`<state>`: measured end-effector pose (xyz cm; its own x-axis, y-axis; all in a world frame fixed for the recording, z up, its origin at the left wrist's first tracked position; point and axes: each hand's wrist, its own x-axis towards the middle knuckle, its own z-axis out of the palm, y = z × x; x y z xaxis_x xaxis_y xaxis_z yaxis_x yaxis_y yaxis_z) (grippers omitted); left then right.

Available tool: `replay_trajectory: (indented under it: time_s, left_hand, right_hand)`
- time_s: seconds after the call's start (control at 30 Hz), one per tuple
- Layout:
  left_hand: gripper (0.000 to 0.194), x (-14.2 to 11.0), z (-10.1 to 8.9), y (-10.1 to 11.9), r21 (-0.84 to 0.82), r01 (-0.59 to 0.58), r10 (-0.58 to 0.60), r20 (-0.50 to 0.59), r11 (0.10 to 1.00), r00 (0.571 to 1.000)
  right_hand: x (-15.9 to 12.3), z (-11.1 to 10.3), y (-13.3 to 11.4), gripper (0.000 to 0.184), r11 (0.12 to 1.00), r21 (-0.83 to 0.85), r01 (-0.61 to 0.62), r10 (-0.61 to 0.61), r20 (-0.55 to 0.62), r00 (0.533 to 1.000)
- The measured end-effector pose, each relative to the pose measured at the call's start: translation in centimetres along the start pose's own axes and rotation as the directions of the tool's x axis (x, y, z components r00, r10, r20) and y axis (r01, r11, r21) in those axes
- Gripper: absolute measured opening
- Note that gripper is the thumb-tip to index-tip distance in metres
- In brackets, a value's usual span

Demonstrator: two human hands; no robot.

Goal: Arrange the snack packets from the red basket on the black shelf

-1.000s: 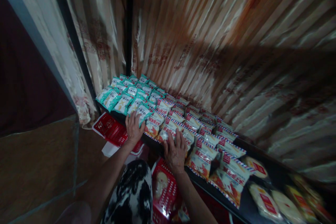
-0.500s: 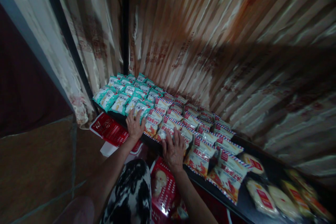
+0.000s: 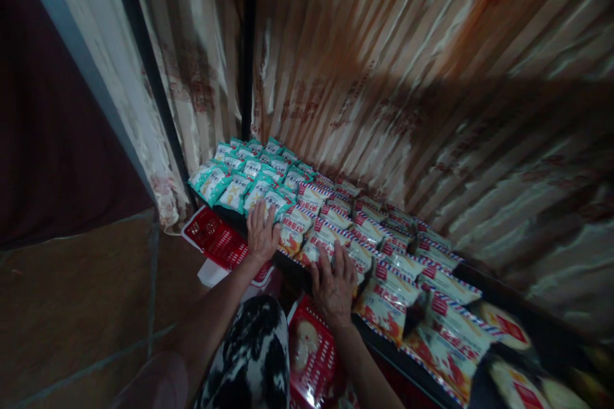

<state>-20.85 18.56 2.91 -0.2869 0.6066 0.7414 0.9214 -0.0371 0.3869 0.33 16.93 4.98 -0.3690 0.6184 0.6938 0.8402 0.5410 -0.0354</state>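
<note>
My left hand (image 3: 263, 233) rests with fingers spread on the front of the teal-and-white snack bags (image 3: 233, 192), at the corner where they meet the other kind. Further right, my right hand (image 3: 334, 281) lies with fingers apart against a white snack bag with a red-and-blue striped edge (image 3: 320, 238). Neither hand grips a bag. Both kinds of bag stand in close rows on a dark shelf (image 3: 297, 268). More striped bags (image 3: 391, 300) lean along the shelf to the right of my right hand.
Below the shelf sit a red plastic basket (image 3: 211, 233) and another red basket (image 3: 314, 339) holding round packaged food. Round packs with red labels (image 3: 506, 326) lie at the shelf's right end. Pleated curtains (image 3: 336, 45) hang behind, beside a dark upright post (image 3: 249, 45).
The whole view has shifted, so the shelf and bags appear further right. Both hands keep about the same places on the bags.
</note>
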Motion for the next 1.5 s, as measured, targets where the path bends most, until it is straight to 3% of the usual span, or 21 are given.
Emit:
replay_trajectory:
  time_s: [0.6,0.87,1.1,1.5]
  left_hand:
    - [0.052,-1.3,-1.2,-0.2,0.010,0.040,-0.040,-0.011,0.999,0.999]
    - [0.052,-1.7,-1.0,0.1,0.006,0.004,-0.004,0.022,1.000,1.000]
    - [0.054,-1.9,-0.7,0.3,0.007,0.030,-0.030,0.040,1.000,0.999]
    - [0.056,-2.7,-1.8,1.5,-0.005,0.019,-0.019,0.039,1.000,0.999]
  right_hand:
    - [-0.2,-0.1,-0.1,0.061,0.999,0.021,0.024,-0.023,-0.031,0.999]
    - [-0.2,0.1,-0.2,0.066,0.998,0.034,0.045,-0.044,-0.031,0.999]
    - [-0.4,0.0,-0.4,0.066,0.999,0.023,0.031,-0.031,-0.011,0.999]
    - [-0.8,-1.0,-0.8,0.068,0.999,0.033,-0.001,0.000,0.038,0.999]
